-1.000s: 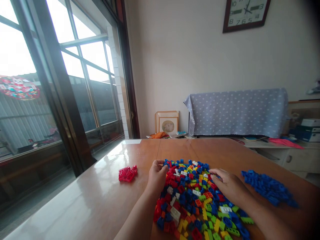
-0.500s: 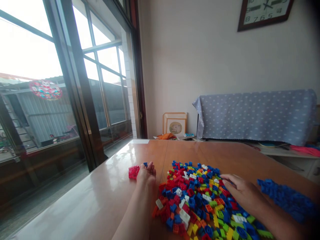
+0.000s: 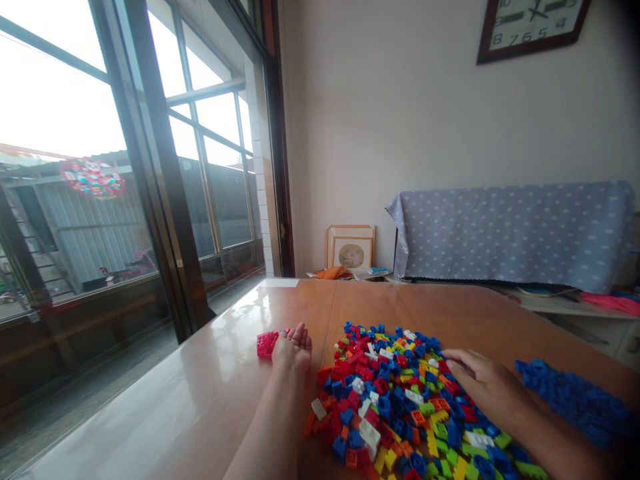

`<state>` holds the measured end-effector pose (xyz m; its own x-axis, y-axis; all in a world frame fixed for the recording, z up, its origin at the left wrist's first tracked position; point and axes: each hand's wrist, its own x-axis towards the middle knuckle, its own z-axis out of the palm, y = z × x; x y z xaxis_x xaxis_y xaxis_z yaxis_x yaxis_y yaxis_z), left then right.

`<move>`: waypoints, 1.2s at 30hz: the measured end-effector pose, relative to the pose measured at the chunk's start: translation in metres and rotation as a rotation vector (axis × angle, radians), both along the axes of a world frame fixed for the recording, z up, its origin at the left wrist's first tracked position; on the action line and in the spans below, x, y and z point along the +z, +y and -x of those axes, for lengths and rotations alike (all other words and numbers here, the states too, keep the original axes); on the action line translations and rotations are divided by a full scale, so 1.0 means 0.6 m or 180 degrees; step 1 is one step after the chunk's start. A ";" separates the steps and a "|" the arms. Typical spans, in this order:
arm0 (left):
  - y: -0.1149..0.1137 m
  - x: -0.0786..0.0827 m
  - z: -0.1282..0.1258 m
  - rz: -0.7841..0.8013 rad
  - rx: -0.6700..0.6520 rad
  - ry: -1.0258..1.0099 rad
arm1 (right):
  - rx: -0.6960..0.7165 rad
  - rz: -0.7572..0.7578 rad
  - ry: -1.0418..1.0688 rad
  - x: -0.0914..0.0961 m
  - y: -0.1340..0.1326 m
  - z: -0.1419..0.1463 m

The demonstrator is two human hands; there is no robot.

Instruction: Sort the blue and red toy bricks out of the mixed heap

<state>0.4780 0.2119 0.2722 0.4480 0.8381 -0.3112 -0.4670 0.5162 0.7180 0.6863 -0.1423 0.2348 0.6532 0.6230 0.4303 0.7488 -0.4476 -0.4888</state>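
A heap of mixed plastic bricks [image 3: 395,393] in red, blue, green, yellow and white covers the wooden table [image 3: 210,407] in front of me. My left hand [image 3: 293,349] lies palm up beside a small pile of red bricks [image 3: 267,343] at the left, fingers loosely spread, nothing visible in it. My right hand [image 3: 483,381] rests flat on the right side of the heap, fingers stretched toward its middle. A pile of blue bricks [image 3: 575,397] lies to the right of that hand.
A tall window with dark frames [image 3: 165,167] runs along the left. Beyond the table stand a polka-dot cloth covered object [image 3: 510,230], framed pictures [image 3: 350,250] on the floor and a wall clock [image 3: 530,27].
My left hand left the heap, moved left to the red pile and turned palm up. The blue bit at its fingertips half a second ago is gone. The right hand barely moved.
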 end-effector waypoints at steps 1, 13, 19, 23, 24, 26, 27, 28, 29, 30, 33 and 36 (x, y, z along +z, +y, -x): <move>-0.006 0.000 -0.003 -0.0011 -0.0010 0.0059 | 0.0003 -0.0006 -0.0009 0.000 0.000 0.000; -0.093 0.006 -0.026 -0.1515 -0.0915 0.0821 | 0.0044 0.0061 -0.0018 0.011 0.006 0.015; -0.139 0.012 -0.027 -0.2928 -0.1392 0.1197 | 0.0113 0.0037 0.0032 0.020 0.006 0.027; -0.171 0.020 -0.019 -0.3799 -0.1721 0.1287 | 0.0118 0.0030 0.0061 0.029 0.008 0.035; -0.178 0.022 -0.016 -0.4126 -0.1807 0.1379 | 0.0120 0.0031 0.0066 0.031 0.009 0.037; -0.191 0.025 -0.012 -0.4854 -0.1923 0.1690 | 0.0116 0.0031 0.0078 0.033 0.011 0.039; -0.196 0.025 -0.010 -0.5186 -0.1942 0.1860 | 0.0113 0.0033 0.0088 0.034 0.011 0.040; -0.200 0.025 -0.009 -0.5438 -0.1941 0.1994 | 0.0111 0.0034 0.0101 0.035 0.012 0.040; -0.202 0.023 -0.008 -0.5584 -0.1932 0.2067 | 0.0109 0.0032 0.0116 0.035 0.012 0.041; -0.202 0.021 -0.008 -0.5689 -0.1931 0.2099 | 0.0107 0.0028 0.0129 0.036 0.013 0.041; -0.200 0.015 -0.009 -0.5865 -0.1964 0.2100 | 0.0094 0.0004 0.0147 0.036 0.013 0.043; -0.198 0.013 -0.011 -0.5909 -0.1951 0.2099 | 0.0090 -0.0005 0.0134 0.037 0.013 0.044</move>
